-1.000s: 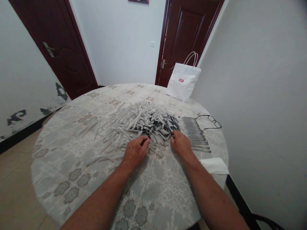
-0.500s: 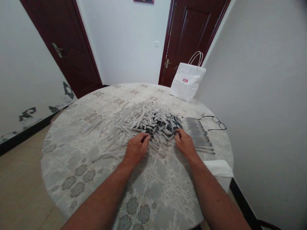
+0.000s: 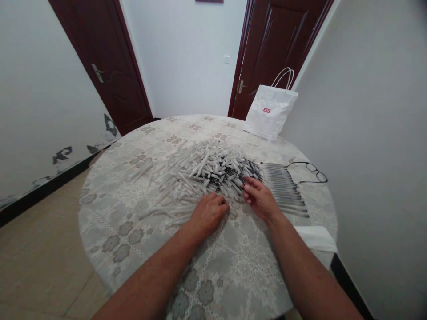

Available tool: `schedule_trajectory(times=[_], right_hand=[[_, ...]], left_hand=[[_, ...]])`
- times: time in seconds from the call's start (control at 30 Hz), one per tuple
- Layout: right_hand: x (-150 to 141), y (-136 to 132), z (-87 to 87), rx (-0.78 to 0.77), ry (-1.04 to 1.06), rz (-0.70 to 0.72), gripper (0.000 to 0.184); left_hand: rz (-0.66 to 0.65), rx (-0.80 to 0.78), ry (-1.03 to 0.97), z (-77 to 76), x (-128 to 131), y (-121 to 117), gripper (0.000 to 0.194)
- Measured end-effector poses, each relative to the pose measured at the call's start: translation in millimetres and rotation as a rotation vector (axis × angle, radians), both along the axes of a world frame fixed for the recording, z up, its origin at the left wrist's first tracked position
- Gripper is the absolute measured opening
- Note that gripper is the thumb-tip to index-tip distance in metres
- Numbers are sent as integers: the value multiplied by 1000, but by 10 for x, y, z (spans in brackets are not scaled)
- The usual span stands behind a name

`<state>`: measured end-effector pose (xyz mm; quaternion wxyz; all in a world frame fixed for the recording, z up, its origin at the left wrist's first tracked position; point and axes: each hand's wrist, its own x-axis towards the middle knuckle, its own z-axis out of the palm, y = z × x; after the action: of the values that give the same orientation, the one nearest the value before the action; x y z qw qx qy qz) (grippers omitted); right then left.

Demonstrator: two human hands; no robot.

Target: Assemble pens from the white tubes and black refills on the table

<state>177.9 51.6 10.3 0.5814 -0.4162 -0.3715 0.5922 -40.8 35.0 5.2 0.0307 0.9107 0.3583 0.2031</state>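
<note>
Translucent pen barrels (image 3: 180,186) lie heaped on the table, mixed with short white pieces (image 3: 216,166) and thin black pen parts (image 3: 251,166). At the near edge of this heap my left hand (image 3: 210,212) has its fingers curled down; anything in them is hidden. My right hand (image 3: 260,198) is at the heap's right side, its thumb and fingers pinched together. Something dark shows by these fingertips, too small to name. To the right of that hand, slim grey pens (image 3: 283,186) lie side by side in a row.
The round table wears a patterned lace-like cloth (image 3: 123,240). A white paper bag (image 3: 271,113) stands at the back right. Black-framed glasses (image 3: 312,169) lie beyond the pens, and a folded white cloth or tissue (image 3: 315,238) lies at the right edge.
My left hand has shifted right and nearer to me, its fingers now curled downward. My right hand has turned and stays pinched by the heap. The view has swung slightly left.
</note>
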Motion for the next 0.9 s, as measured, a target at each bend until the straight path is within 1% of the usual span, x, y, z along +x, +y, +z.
schedule_trajectory(times=[0.1,0.23,0.3,0.4,0.5,0.67,0.77,0.9], right_hand=[[0,-22,-11,-14,42,76,42],[0,-50,-18,2,49,139,32],[5,-58,-11,5,25,141,27],[16,-54,7,27,-15,102,24],[25,-45,33,87,-19,64,22],[2,-67,93,144,37,40,25],[-43,-88,109,184,57,21,25],[-85,-91,99,223,65,-11,23]], left_hand=[[28,47,119,14,31,-19,13],[57,75,179,25,50,-45,14],[46,76,190,20,57,-54,14],[17,75,163,-5,63,-37,12],[17,89,29,-36,54,32,13],[67,75,-332,-44,7,140,20],[71,6,-447,-12,-20,127,22],[28,-95,-545,29,-31,86,21]])
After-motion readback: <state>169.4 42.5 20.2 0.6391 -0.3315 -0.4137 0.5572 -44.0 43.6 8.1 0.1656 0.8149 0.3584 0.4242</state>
